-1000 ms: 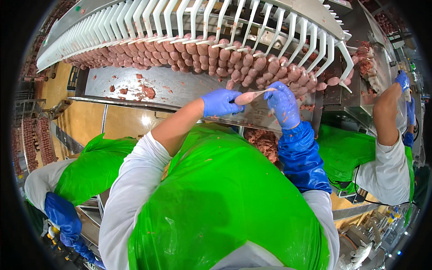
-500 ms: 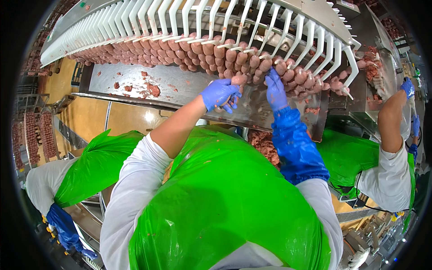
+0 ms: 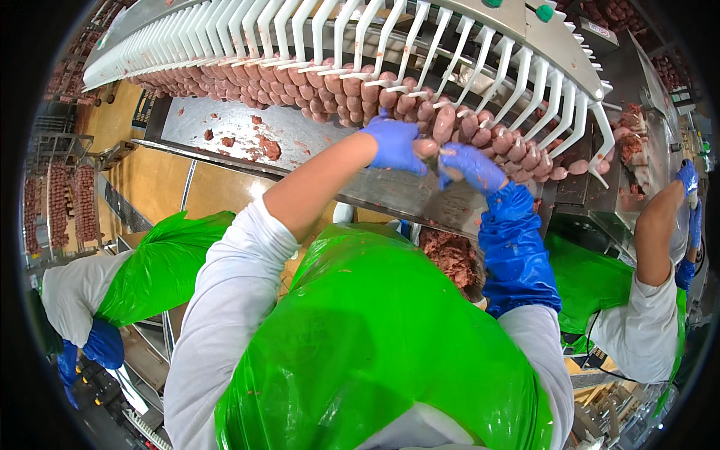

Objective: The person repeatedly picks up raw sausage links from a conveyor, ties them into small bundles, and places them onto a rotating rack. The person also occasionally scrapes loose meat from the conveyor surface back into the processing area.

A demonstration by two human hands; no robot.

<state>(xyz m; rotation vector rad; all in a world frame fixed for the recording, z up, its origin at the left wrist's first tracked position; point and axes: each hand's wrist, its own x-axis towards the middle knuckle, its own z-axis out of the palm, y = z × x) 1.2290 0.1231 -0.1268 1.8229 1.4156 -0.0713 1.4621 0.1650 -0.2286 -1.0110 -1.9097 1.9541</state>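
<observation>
Linked pink sausages [image 3: 330, 88] hang close together in rows from the white hooks [image 3: 341, 37] of a long rack. In front of the row, my hands are close together over the metal tray. My left hand [image 3: 396, 146], in a blue-violet glove, is closed at one end of a sausage link [image 3: 427, 148]. My right hand [image 3: 474, 166], gloved alike with a blue sleeve cover, has its fingertips closed at the link's other end. Another link [image 3: 444, 124] hangs just above my right fingers. The fingers partly hide the held link.
The metal tray [image 3: 187, 124] below the rack has meat scraps [image 3: 268, 148] on it. Ground meat [image 3: 448, 255] lies in a container below the tray. Co-workers in green aprons stand at left [image 3: 161, 262] and right [image 3: 589, 281]. A machine [image 3: 649, 180] with meat on it stands at right.
My right hand has come down from the hanging links, its fingers now closed. My left hand has turned and moved right, and the two hands meet at one link. The view has shifted slightly.
</observation>
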